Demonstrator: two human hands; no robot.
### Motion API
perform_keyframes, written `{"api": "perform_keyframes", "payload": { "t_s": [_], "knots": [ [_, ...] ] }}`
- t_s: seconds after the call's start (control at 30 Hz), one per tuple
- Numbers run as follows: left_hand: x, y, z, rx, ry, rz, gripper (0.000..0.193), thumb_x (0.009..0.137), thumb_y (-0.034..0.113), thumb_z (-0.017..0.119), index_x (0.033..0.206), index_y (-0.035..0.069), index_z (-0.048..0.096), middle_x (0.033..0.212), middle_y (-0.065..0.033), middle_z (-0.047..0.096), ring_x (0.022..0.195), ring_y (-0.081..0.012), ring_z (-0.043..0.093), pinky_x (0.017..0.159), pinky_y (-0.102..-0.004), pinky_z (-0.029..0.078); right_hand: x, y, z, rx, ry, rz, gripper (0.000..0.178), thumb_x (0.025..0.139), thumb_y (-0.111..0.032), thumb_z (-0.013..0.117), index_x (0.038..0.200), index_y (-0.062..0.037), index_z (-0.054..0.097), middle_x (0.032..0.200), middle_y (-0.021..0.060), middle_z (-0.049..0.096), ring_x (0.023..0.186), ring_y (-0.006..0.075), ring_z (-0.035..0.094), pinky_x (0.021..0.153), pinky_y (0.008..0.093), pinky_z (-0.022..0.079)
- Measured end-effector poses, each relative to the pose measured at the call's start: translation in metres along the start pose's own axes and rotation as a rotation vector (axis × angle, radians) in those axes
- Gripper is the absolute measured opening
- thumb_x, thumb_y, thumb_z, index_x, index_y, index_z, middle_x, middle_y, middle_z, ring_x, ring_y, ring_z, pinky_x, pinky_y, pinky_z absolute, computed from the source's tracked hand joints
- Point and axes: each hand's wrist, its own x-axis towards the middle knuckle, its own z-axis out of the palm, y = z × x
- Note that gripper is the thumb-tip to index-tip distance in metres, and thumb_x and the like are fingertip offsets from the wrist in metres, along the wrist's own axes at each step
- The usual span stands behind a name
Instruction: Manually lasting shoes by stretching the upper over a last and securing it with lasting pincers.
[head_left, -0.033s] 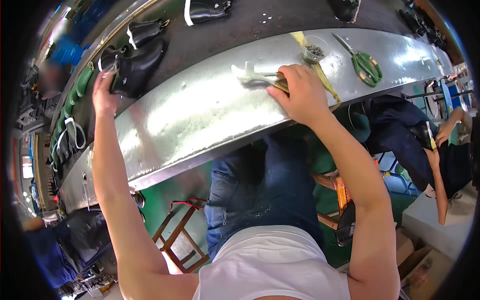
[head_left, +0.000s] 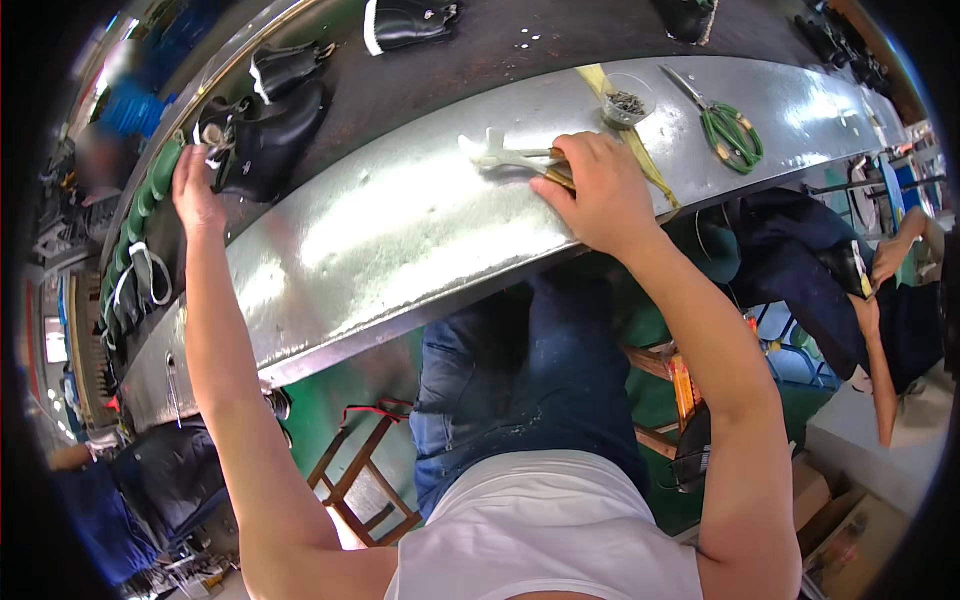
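Note:
My right hand (head_left: 605, 190) is closed round the handles of a pair of pliers (head_left: 497, 155), held over the metal ledge. The jaws are pale and shiny, and glare washes out their detail. At the far left, my left hand (head_left: 199, 195) is raised with its fingers stretched out and nothing visible in it. Just beyond its fingertips is a small black shoe piece with a pale edge (head_left: 213, 125). Right beside that lies a larger, glossy black shoe part (head_left: 272, 145). Whether my fingertips touch either one I cannot tell.
A clear cup of small metal nails (head_left: 625, 105) stands on the metal ledge (head_left: 400, 240), beside a yellow strap (head_left: 650, 165) and green-handled scissors (head_left: 728, 130). More black shoe uppers (head_left: 410, 25) lie on the dark belt (head_left: 480, 60). A co-worker (head_left: 850, 290) sits at the right.
My left hand has shifted slightly left, away from the black shoe pieces, and its fingers have straightened. My right hand and the pliers have barely moved.

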Motion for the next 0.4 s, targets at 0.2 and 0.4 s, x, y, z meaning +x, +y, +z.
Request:
{"api": "perform_keyframes", "payload": {
  "t_s": [0.2, 0.4],
  "knots": [
    [0.01, -0.001, 0.144, 0.771, -0.347, 0.342, 0.039, 0.096, 0.03, 0.068, 0.123, 0.001, 0.065, 0.106, -0.0052, 0.069, 0.095, -0.0121, 0.063, 0.079, -0.0258, 0.051, 0.001, 0.006, -0.006, -0.018, 0.009, 0.017, 0.041, 0.083, -0.034, 0.074, 0.106, -0.0035, 0.059, 0.098, 0.0131, 0.062, 0.095, 0.0333, 0.058, 0.083, 0.0459, 0.044],
    [0.063, -0.108, 0.251, 0.466, -0.111, -0.216, 0.065, 0.094, 0.043, 0.065, 0.145, 0.007, 0.047, 0.143, -0.0111, 0.05, 0.122, -0.029, 0.052, 0.091, -0.0459, 0.054, 0.003, 0.004, -0.002, 0.063, -0.02, 0.037, 0.047, 0.081, -0.037, 0.075, 0.11, -0.0036, 0.059, 0.103, 0.0138, 0.062, 0.098, 0.0333, 0.058, 0.084, 0.0469, 0.044]
  ]
}}
